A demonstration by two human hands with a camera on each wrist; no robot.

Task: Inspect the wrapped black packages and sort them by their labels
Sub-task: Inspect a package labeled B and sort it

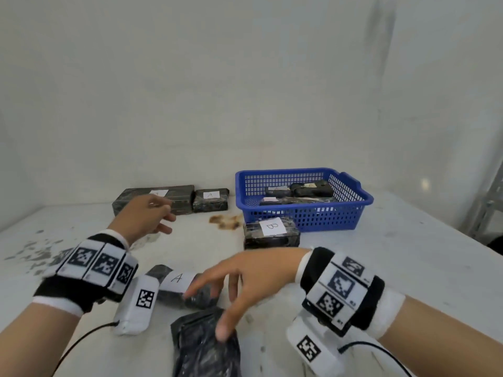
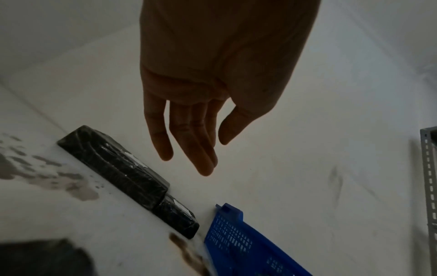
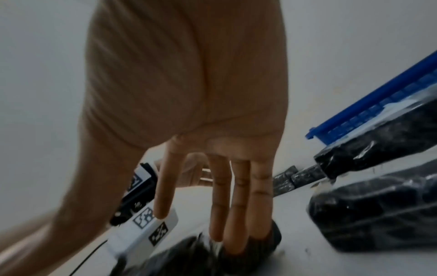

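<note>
Both hands open, held out over the table, gripping nothing.

The left hand [image 1: 147, 219] hangs in the air ahead of its wrist, palm down, fingers [image 2: 163, 134] straight and loosely together, thumb a little apart. The right hand [image 1: 245, 278] reaches across toward the left forearm, fingers [image 3: 238, 205] spread and pointing down (whether the tips touch anything below is too blurred to tell). Each wrist wears a black-and-white band [image 1: 92, 263] with square coded tags; the right band [image 1: 343, 287] sits nearer the body.
</note>
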